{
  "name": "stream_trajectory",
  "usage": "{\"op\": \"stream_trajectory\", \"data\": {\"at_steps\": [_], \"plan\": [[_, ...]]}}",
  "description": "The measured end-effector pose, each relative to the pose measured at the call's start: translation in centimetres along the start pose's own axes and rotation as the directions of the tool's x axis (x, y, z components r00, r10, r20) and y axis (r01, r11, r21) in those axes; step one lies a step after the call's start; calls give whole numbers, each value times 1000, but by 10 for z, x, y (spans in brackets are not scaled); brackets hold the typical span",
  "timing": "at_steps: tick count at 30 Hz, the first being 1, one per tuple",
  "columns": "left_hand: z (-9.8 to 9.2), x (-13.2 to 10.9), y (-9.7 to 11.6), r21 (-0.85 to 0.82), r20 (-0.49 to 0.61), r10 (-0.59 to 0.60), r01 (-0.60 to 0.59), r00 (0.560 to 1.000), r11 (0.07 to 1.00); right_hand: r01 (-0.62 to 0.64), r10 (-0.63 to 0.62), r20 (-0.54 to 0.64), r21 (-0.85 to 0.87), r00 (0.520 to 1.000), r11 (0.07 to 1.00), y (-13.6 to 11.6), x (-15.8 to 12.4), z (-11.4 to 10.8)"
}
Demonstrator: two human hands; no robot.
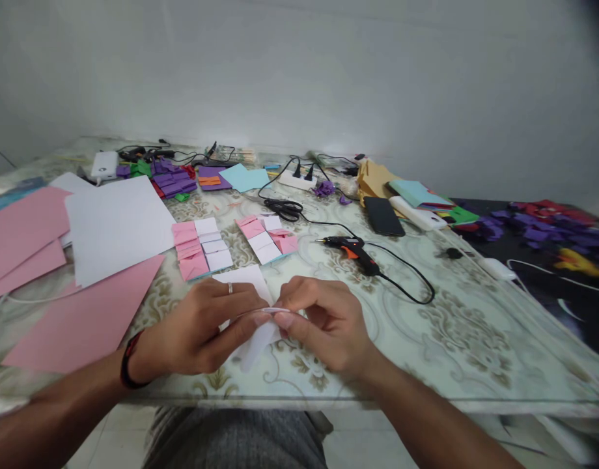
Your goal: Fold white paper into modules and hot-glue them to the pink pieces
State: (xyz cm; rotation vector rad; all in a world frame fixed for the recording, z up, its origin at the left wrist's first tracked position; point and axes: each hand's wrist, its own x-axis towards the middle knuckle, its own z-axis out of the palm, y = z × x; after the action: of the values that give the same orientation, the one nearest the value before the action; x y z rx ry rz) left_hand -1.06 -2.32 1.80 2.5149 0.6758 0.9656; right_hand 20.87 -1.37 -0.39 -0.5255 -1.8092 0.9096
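My left hand [202,329] and my right hand [323,322] meet over the near edge of the table, both pinching a white paper piece [253,339] held between them. The thumbs and forefingers press along a fold at its top. A ring sits on my left hand and a dark band circles that wrist. Just behind the hands lies another white paper piece [245,277]. Two rows of folded pink and white paper squares [200,249] [267,239] lie further back.
A black and orange glue gun [352,251] with its cord lies right of centre. Scissors [284,208], a power strip [297,180], a phone [382,216], pink sheets [84,319], a white sheet [116,228] and purple paper scraps [172,179] cover the patterned table [450,326].
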Motion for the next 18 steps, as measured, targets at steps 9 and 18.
{"op": "stream_trajectory", "data": {"at_steps": [9,18], "plan": [[3,-1,1,37,-5,-29,29,1000,999,-90,86,43,80,995,993,-4,2,-2],[1,2,3,-101,48,-150,154,988,983,-156,142,140,89,980,984,-5,2,-2]]}}
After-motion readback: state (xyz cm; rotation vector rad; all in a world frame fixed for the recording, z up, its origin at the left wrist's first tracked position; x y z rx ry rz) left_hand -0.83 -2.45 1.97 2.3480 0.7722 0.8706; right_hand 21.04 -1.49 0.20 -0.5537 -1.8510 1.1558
